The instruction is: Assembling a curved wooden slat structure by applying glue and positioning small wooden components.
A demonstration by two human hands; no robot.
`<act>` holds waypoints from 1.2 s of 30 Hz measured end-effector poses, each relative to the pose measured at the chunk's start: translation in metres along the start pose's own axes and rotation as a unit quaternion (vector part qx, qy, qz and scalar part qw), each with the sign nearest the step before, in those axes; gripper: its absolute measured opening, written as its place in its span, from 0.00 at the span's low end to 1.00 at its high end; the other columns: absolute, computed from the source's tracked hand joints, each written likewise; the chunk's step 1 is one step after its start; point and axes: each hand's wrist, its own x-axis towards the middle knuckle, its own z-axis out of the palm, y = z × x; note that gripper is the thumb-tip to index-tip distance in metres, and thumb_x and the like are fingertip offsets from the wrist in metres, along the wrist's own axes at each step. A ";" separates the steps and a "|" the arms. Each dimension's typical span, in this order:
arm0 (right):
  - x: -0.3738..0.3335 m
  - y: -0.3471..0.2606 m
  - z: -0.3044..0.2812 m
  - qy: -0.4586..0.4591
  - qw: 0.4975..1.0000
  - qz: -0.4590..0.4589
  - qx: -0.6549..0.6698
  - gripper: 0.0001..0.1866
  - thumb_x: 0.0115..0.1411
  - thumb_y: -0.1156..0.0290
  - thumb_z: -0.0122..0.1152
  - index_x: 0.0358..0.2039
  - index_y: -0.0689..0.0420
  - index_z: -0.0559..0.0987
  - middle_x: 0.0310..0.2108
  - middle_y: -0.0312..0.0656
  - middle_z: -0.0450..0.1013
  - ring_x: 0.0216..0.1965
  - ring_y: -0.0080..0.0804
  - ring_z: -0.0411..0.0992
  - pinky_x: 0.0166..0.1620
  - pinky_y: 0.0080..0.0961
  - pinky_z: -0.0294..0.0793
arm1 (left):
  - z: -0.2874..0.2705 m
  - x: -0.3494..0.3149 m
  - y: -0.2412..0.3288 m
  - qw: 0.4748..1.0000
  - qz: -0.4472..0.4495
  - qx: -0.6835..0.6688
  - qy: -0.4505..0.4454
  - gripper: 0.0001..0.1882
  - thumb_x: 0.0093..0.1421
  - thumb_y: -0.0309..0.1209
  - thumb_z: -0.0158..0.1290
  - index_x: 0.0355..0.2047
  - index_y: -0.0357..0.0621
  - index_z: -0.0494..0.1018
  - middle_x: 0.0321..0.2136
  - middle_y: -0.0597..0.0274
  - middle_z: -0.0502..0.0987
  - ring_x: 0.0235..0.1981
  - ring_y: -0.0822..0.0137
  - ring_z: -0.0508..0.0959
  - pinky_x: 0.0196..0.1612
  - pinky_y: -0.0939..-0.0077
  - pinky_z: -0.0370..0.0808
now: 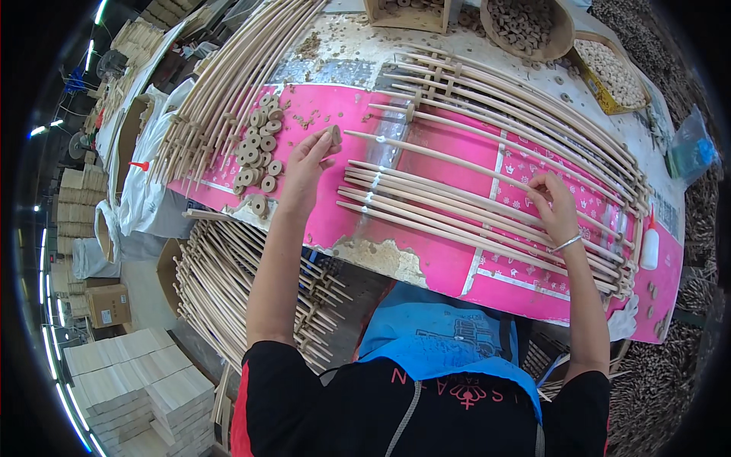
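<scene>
My left hand (306, 169) pinches a small wooden ring (334, 135) by its edge, close to the tapered left end of a wooden rod (445, 156). A gap shows between ring and tip. Farther right, my right hand (556, 204) has thumb and fingers closed around that same rod. A white dab like glue marks the rod near its left end. Several more rods (426, 202) lie side by side nearer me, also with white dabs. Beyond them, rods with wooden rings on them (410, 112) are lined up. Loose wooden rings (259, 152) are heaped left of my left hand.
A pink sheet (335, 217) covers the worktable. Bundled rods (228, 99) lie at the left, more (236, 266) below the table edge. A white squeeze bottle (649, 245) stands at the right. A round container of rings (525, 30) and a yellow box of pale pieces (613, 72) are behind.
</scene>
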 end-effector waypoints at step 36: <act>0.020 -0.019 -0.012 0.044 0.998 -0.035 -0.029 0.09 0.64 0.65 0.67 0.40 0.55 0.82 0.33 0.40 0.79 0.34 0.36 0.78 0.37 0.33 0.76 | 0.056 0.018 -0.007 0.995 0.012 -0.015 -0.102 0.17 0.74 0.43 0.54 0.53 0.45 0.79 0.43 0.70 0.81 0.42 0.76 0.78 0.46 0.76 0.73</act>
